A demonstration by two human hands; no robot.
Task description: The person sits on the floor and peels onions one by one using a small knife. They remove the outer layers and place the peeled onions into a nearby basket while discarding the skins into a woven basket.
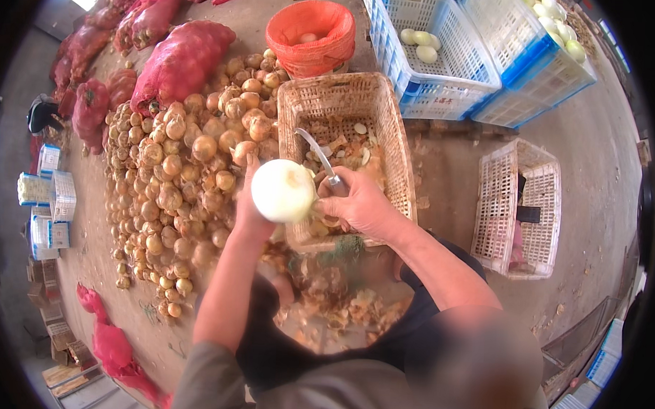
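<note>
A large peeled white onion (282,191) rests in my left hand (250,202), whose fingers are mostly hidden behind it. My right hand (362,203) grips a knife with a curved blade (319,153); the blade points up and to the left. The right thumb is against or very close to the onion's right side. Both hands are above the near part of a dirty plastic crate (399,153) that holds onion skins and trimmings (340,145). To the left, a big heap of unpeeled yellow onions (172,161) spreads over the floor.
Beyond the crate stands a red mesh-lined bucket (311,39). A blue-and-white crate (445,73) with several peeled onions is at the back right, beside stacked crates (537,76). Another crate (516,211) stands right. Filled red mesh sacks (181,64) lie back left. Skins (351,308) litter the floor between my legs.
</note>
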